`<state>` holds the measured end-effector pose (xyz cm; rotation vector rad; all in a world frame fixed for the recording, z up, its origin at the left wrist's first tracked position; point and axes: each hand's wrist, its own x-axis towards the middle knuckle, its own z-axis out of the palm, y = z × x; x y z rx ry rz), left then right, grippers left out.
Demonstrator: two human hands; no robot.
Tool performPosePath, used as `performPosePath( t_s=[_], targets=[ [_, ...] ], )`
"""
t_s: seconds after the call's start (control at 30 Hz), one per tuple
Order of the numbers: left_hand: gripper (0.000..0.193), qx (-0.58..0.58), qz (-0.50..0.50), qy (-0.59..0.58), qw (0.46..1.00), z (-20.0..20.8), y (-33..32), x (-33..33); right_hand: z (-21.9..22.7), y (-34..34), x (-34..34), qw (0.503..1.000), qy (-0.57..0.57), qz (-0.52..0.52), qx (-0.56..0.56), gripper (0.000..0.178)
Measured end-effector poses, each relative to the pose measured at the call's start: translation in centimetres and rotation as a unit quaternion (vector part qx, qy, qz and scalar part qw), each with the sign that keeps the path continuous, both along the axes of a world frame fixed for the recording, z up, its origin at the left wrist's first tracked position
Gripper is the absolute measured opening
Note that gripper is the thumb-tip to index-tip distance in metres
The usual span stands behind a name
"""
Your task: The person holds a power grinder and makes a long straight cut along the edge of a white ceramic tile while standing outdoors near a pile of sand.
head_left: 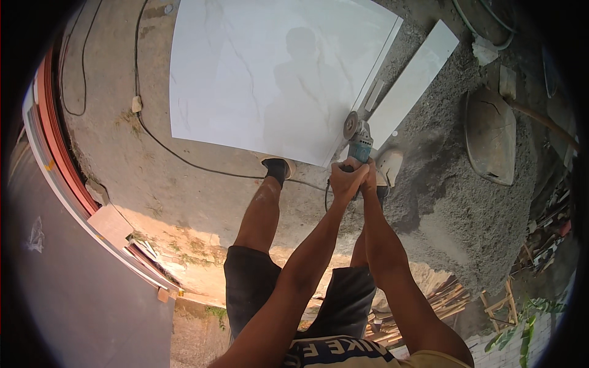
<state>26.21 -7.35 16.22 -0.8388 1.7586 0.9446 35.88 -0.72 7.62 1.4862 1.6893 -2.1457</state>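
Both my hands are wrapped round a teal angle grinder (pixel 361 147), close together near its rear end. My left hand (pixel 346 182) is on the left side of the body, and my right hand (pixel 369 176) is on the right, partly hidden behind the left. The grinder's round disc (pixel 351 125) stands at the right edge of a large glossy white tile slab (pixel 233 80). A line runs along the slab near that edge. To its right lies a narrow white strip (pixel 414 80), apart from the slab. Whether the disc touches the slab I cannot tell.
A black cable (pixel 184 161) with a pale connector (pixel 136 104) crosses the concrete by my feet. On the right, a shovel (pixel 491 136) rests on a heap of grey sand (pixel 457 211). Wood sticks (pixel 451 300) lie behind my right side. A reddish ledge (pixel 55 132) borders the left.
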Motion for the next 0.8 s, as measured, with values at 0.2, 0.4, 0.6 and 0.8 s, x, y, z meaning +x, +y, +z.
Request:
performPosePath(
  t_s=[0.2, 0.4, 0.6, 0.8],
  targets=[
    [0.083, 0.000, -0.001, -0.022, 1.000, 0.7, 0.2, -0.8, 0.4, 0.7, -0.3, 0.995, -0.063, 0.076, 0.012, 0.025],
    [0.084, 0.001, -0.003, -0.026, 1.000, 0.2, 0.6, -0.8, -0.4, 0.9, -0.4, 0.998, -0.047, 0.007, -0.039, 0.015],
    [0.083, -0.002, -0.003, -0.024, 1.000, 0.5, 0.8, -1.1, -0.3, 1.3, -0.2, 0.996, -0.038, 0.079, 0.005, 0.020],
    [0.083, -0.004, -0.007, -0.020, 1.000, 0.7, 1.0, -1.9, -0.9, 0.8, -0.3, 0.999, -0.007, 0.033, -0.010, 0.024]
  ],
)
